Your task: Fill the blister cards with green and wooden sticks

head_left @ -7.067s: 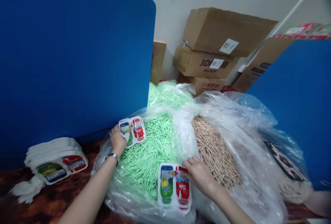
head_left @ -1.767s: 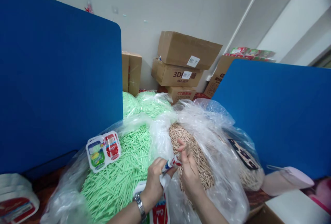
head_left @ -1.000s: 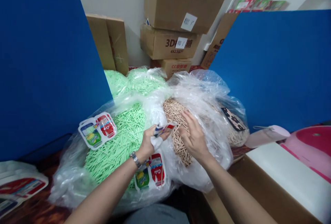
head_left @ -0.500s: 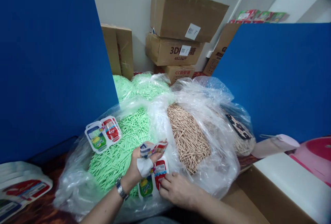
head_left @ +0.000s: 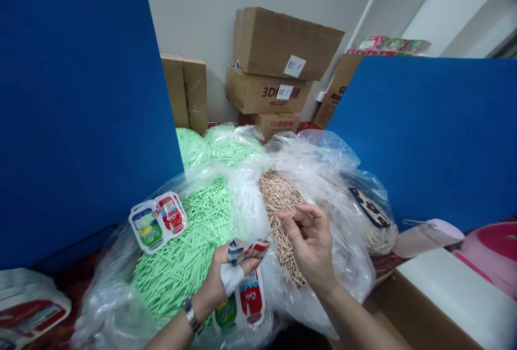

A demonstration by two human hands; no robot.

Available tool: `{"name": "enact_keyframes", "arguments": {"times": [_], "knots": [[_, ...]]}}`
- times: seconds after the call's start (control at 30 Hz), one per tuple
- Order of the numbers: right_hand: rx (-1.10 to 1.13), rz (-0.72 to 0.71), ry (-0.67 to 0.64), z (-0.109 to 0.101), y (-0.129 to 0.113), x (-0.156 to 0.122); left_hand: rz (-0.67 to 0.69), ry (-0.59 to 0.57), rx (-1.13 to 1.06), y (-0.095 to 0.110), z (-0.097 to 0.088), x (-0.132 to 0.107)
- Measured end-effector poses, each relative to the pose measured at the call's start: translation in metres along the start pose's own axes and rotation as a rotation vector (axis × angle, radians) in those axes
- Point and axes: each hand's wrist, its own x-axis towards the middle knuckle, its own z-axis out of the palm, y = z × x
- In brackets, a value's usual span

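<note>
My left hand [head_left: 224,274], with white tape at the thumb and a metal watch on the wrist, is closed around a bent printed packet [head_left: 247,250]. Thumb and forefinger of my right hand [head_left: 313,245] pinch a thin brown stick [head_left: 276,227], whose lower end points at that packet. Below the right hand lies a heap of brown sticks [head_left: 278,191] in a clear plastic bag. Green sticks [head_left: 202,226] fill the bag on the left. A Sprite and Cola packet [head_left: 251,297] lies under my left hand, partly hidden. More such packets [head_left: 158,221] rest on the green sticks.
Blue panels [head_left: 89,124] [head_left: 436,134] stand on both sides. Cardboard boxes [head_left: 283,43] are stacked at the back wall. An open carton [head_left: 407,307] is at the lower right, near a pink tub [head_left: 493,253]. Stacked packets [head_left: 32,307] sit at the lower left.
My right hand has risen from beside the lower Cola packet to over the brown sticks and now pinches one. My left hand keeps the bent packet, slightly lower and to the right.
</note>
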Motion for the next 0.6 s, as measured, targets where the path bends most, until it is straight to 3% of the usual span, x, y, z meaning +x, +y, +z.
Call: {"name": "enact_keyframes", "arguments": {"times": [0.23, 0.4, 0.6], "knots": [[-0.017, -0.019, -0.013, 0.004, 0.008, -0.002, -0.01, -0.024, -0.046, 0.004, 0.0, -0.002], [-0.061, 0.044, -0.114, 0.003, 0.015, -0.006, 0.005, -0.045, -0.054, 0.009, 0.0, 0.0], [-0.167, 0.126, -0.107, -0.001, 0.019, -0.007, 0.014, -0.011, 0.012, 0.014, -0.004, 0.001]]}}
